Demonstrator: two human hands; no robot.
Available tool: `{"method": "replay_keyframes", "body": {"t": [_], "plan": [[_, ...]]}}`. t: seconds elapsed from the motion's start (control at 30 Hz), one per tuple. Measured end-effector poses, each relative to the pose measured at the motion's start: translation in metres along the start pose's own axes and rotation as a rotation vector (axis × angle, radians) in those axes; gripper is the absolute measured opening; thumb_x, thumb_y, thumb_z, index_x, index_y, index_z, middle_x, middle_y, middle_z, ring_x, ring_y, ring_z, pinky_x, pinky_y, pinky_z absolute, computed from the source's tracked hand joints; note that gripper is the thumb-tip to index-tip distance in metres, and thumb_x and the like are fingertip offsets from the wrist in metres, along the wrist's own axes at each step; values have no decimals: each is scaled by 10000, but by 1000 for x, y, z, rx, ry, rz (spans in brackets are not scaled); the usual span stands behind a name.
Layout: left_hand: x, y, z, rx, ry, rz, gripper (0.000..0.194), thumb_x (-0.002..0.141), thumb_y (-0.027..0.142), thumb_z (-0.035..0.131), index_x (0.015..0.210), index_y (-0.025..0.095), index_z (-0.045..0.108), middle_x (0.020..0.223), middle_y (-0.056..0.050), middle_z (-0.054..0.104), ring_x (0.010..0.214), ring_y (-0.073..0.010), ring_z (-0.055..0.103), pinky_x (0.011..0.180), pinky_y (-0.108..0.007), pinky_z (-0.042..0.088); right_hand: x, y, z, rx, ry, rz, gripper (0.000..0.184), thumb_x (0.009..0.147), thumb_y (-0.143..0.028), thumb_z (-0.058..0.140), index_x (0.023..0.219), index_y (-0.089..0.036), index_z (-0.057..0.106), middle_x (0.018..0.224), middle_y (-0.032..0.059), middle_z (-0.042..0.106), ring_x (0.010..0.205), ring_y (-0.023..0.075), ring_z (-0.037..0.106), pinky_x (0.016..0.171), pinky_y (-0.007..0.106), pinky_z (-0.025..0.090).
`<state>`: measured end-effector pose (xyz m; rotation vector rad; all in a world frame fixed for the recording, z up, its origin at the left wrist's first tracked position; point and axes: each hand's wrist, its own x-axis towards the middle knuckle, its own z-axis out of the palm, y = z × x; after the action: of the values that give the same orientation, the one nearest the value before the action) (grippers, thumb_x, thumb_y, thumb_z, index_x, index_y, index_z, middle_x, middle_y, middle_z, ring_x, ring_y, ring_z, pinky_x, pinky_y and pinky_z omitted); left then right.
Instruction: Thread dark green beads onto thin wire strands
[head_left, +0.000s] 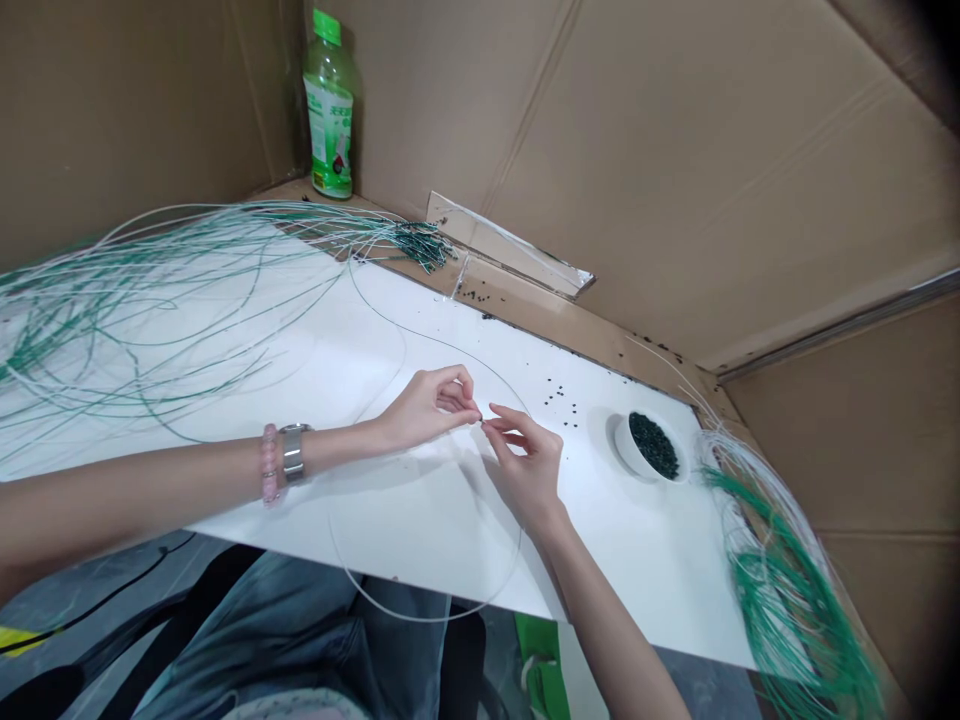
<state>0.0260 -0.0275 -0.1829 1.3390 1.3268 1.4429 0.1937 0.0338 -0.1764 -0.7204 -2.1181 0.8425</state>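
Near the middle of the white board, my left hand (439,405) and my right hand (525,455) meet fingertip to fingertip. Both are closed in a pinch on a thin cord. A tiny dark bead (481,420) shows between the fingertips; which hand grips it is hard to make out. One green stretch of cord (450,343) curves behind my hands towards the far bundle. A pale loop of cord (420,619) hangs below them, past the board's front edge. To the right stands a white cup (628,450) of dark green beads (654,446), with several loose beads (561,400) scattered nearby.
Green and white cords (112,300) spread across the left side, their dark beaded ends (421,243) gathered at the back. Another cord bundle (795,600) hangs over the right edge. A green bottle (328,120) stands in the back corner. Cardboard walls (675,150) enclose the board (637,560).
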Motion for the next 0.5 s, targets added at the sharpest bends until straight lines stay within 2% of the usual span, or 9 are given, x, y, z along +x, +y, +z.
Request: {"method": "replay_keyframes", "body": {"t": [0.13, 0.33, 0.5], "plan": [[-1, -1, 1, 62, -13, 26, 171, 759, 194, 624, 776, 166, 456, 721, 2, 611, 703, -122, 623, 689, -244, 486, 0, 1, 2, -26, -69, -7, 103, 825, -235, 629, 884, -166, 679, 768, 21, 698, 693, 116, 654, 614, 239, 566], [-1, 1, 1, 148, 0, 71, 204, 756, 164, 588, 754, 186, 385, 704, 13, 614, 648, -108, 573, 584, -209, 427, 1, 6, 6, -132, -140, 48, 217, 892, -332, 568, 820, -134, 619, 746, -6, 632, 663, 90, 600, 625, 246, 522], [3, 0, 0, 176, 45, 105, 245, 749, 142, 581, 746, 197, 342, 695, 26, 610, 643, -101, 569, 648, -229, 455, 5, 12, 2, -201, -168, 112, 220, 880, -347, 581, 818, -138, 604, 771, -2, 610, 709, 105, 586, 670, 276, 515]]}}
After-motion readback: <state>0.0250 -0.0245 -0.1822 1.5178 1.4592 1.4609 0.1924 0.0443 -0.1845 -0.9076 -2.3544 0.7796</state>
